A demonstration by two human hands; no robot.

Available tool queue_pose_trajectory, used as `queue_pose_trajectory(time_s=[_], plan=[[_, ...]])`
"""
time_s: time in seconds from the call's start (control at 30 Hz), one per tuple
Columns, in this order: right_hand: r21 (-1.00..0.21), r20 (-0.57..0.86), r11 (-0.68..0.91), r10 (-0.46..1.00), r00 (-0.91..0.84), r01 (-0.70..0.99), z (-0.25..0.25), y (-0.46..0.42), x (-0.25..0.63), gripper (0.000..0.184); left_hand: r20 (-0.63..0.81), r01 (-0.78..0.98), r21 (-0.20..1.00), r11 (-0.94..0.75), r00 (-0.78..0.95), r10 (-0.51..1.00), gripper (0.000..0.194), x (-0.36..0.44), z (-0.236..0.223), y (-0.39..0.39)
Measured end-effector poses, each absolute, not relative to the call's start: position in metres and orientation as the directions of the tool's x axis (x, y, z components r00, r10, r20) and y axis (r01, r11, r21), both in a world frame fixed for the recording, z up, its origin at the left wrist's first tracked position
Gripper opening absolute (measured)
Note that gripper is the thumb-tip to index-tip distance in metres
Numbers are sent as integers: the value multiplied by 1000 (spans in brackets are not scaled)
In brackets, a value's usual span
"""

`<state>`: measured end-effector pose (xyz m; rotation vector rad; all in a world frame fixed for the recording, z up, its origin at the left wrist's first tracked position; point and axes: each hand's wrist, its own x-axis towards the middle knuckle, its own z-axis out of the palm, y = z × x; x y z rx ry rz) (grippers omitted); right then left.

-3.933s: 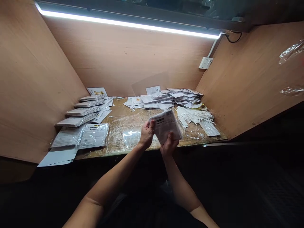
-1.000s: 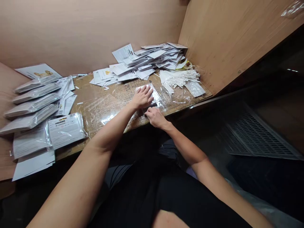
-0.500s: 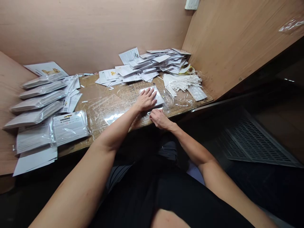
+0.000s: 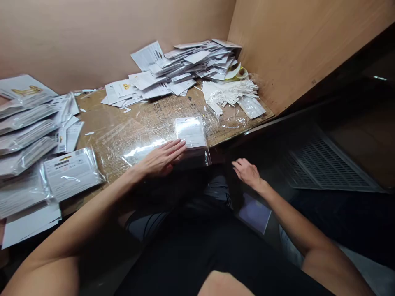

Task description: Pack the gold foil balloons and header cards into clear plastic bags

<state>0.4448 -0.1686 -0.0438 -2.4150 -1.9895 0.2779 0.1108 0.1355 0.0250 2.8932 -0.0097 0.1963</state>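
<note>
A clear plastic bag with a white printed card point(image 4: 190, 130) in it lies at the table's front edge, its clear flap hanging past the edge. My left hand point(image 4: 163, 158) is at the bag's lower left corner, its fingers stretched out and lying together, with the fingertips over or touching the bag. Away from the table, my right hand point(image 4: 247, 172) hovers to the right of the flap. Its fingers are curled in toward the thumb, slightly blurred, and anything between them is too small to make out.
Bundled bagged cards point(image 4: 72, 170) are stacked at the left. Loose cards point(image 4: 185, 65) form a heap along the back wall. White thin strips point(image 4: 226, 93) and a roll of yellow tape point(image 4: 239, 73) lie at the right. A grey plastic crate point(image 4: 330, 164) stands below right.
Earlier, both hands held a bagged stack up; then the left pressed flat on the bag while the right pinched its front edge. Now the left has slid left and down, the right has pulled away rightward.
</note>
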Motion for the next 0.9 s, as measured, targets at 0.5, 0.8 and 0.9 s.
queue_pose_trajectory(time_s=[0.5,0.8,0.9], plan=[[-524,522,294,852,28,799,-35,-31,402,37,409,267,482,-835,774,484,37,134,-11,114],[-513,151,-501,747,648,697,-1,22,356,35,187,613,679,-403,387,903,46,188,-7,131],[-526,80,-557,720,689,643,9,24,365,38,-59,611,776,-157,319,946,42,191,7,127]])
